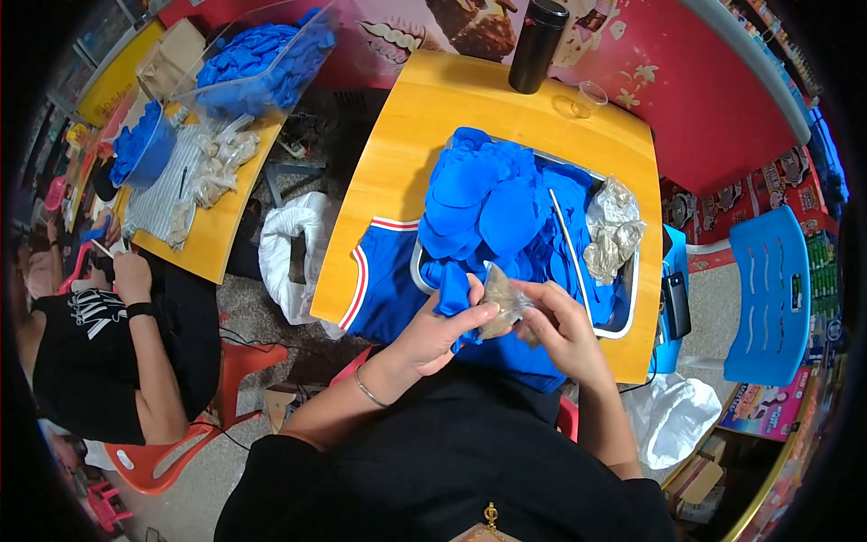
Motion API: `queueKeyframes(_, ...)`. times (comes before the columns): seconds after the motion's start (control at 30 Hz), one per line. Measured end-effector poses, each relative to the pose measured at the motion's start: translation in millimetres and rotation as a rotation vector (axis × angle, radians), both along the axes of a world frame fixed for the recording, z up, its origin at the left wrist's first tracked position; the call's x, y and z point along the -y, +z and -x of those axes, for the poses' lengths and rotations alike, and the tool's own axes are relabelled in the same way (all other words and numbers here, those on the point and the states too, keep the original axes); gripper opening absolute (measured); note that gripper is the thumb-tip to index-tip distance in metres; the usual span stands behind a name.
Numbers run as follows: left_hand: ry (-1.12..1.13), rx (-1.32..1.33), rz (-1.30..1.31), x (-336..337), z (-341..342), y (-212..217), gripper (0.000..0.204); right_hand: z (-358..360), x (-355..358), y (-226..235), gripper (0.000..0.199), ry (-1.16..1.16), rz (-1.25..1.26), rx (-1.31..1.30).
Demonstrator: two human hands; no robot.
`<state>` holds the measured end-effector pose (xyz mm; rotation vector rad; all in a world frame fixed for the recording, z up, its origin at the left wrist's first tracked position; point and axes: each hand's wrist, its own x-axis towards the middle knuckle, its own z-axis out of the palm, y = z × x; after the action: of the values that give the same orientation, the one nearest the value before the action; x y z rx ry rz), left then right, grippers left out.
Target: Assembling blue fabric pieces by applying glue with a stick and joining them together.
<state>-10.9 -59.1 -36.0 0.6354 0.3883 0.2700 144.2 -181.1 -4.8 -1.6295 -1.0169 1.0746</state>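
Observation:
A small clear plastic bag with a grey-brown filling (pixel 498 294) is between my hands, above the near edge of the metal tray (pixel 630 307). My left hand (pixel 426 336) is closed round a bunched blue fabric piece (pixel 453 289), its thumb against the bag. With bent fingers and thumb, my right hand (pixel 567 332) pinches the bag's right end. Many flat, rounded blue fabric pieces (pixel 483 203) are heaped in the tray. A thin pale stick (pixel 569 244) lies across them. More filled clear bags (pixel 614 230) rest at the tray's right side.
A blue garment with striped trim (pixel 384 280) lies under the tray on the yellow table (pixel 397 135). A black flask (pixel 537 45) and a clear cup (pixel 589 99) stand at the back. At left, another person (pixel 99 343) sits by a second table. A blue chair (pixel 768 298) is at right.

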Motion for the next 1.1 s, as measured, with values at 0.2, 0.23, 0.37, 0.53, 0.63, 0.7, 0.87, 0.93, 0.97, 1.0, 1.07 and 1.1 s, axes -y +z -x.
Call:
queueKeyframes(0.2,-0.025,-0.033,-0.019,3.4,3.5,4.2,0.020,1.1,1.9,-4.9,0.053,0.060,-0.260,0.371)
queueKeyframes(0.23,-0.062,-0.033,-0.019,1.7,3.0,5.4,0.019,1.0,3.0,-6.8,0.057,0.027,-0.263,0.337)
queueKeyframes(0.37,-0.092,-0.045,0.035,3.0,1.6,5.3,0.018,3.8,6.6,9.2,0.060,0.022,-0.121,0.485)
queueKeyframes(0.53,-0.104,-0.029,0.099,1.6,3.9,-4.1,0.015,5.6,9.2,10.3,0.038,0.034,-0.096,0.531)
queueKeyframes(0.63,-0.076,0.031,0.012,0.6,3.9,-0.8,0.026,0.7,12.8,1.3,0.022,-0.071,-0.045,0.526)
queueKeyframes(0.7,-0.119,0.014,-0.225,-5.4,3.2,3.4,0.062,-2.9,16.0,-1.2,0.018,-0.147,-0.055,0.468)
queueKeyframes(0.87,-0.172,0.162,-0.337,-9.6,3.2,-5.6,0.062,-8.0,25.5,-6.7,0.012,-0.248,-0.146,0.279)
queueKeyframes(0.93,-0.214,0.250,0.095,-10.6,0.9,-10.5,0.061,-7.3,29.2,-4.2,0.012,-0.228,-0.151,0.251)
queueKeyframes(0.97,-0.190,0.246,0.076,-9.6,-0.1,-6.6,0.062,-6.0,30.8,-2.2,0.013,-0.192,-0.190,0.185)
queueKeyframes(1.0,-0.192,0.245,0.077,-9.1,0.0,-5.1,0.062,-5.2,32.3,-1.4,0.013,-0.156,-0.229,0.119)
queueKeyframes(1.07,-0.134,0.163,-0.013,-8.5,0.5,-1.9,0.061,-4.8,35.4,-6.5,0.013,-0.103,-0.274,0.103)
queueKeyframes(1.1,-0.102,0.096,0.060,-7.5,-0.3,1.8,0.068,-4.8,36.6,-8.0,0.013,-0.045,-0.320,0.087)
